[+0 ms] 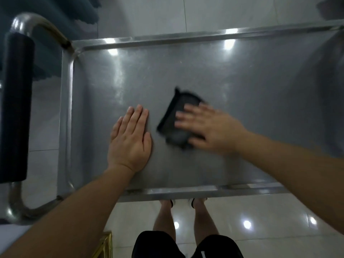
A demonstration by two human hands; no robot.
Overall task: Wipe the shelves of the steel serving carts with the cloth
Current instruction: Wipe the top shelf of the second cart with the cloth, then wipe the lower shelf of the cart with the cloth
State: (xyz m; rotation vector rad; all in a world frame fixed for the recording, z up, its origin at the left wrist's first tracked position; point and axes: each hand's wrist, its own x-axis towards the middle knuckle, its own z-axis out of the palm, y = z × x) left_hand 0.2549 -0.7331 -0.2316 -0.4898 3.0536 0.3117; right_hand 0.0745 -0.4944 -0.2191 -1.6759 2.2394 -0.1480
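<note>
Dark gray cloth [174,121], folded and blurry, lying flat on shiny steel cart shelf [242,86]. Pressed down by right hand [208,125], fingers straight. Left hand [130,140] flat and open on shelf, just beside cloth.

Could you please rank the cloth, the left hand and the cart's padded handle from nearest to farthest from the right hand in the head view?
1. The cloth: directly under the right hand, pressed by its fingers.
2. The left hand: flat on the shelf, just left of the cloth.
3. The padded handle: beyond the cart's left edge.
</note>
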